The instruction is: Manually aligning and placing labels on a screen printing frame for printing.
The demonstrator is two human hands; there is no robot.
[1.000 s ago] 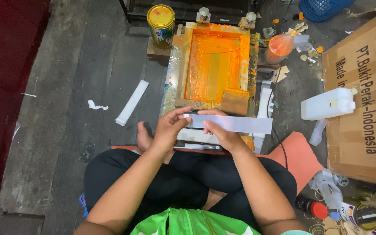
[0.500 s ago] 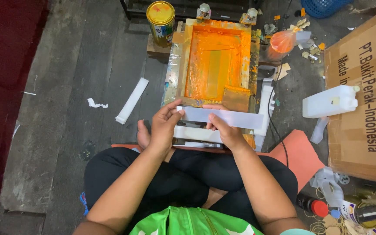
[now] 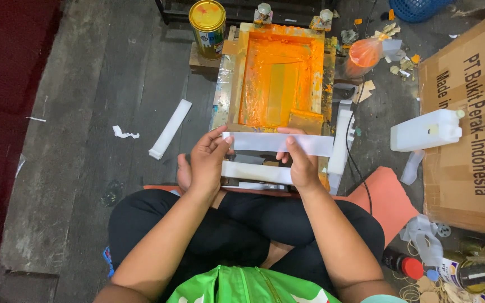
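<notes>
Both hands hold a white strip level and crosswise at the near edge of the orange screen frame, which seems the reason for the 2-handed grip: the left hand pinches its left end between thumb and fingers, while the right hand pinches it near the middle, fingers curled over the top edge, leaving the right end to jut free. Held flat like this, the strip lines up with a second white strip lying just below it on the low printing stand (the frame sits tilted up on that stand, wet with orange ink). The person sits cross-legged on a dark, worn wooden floor. A yellow-lidded tin stands beside the frame's far left corner, another loose strip lies well to the left, and a white jug rests against a cardboard box on the right
</notes>
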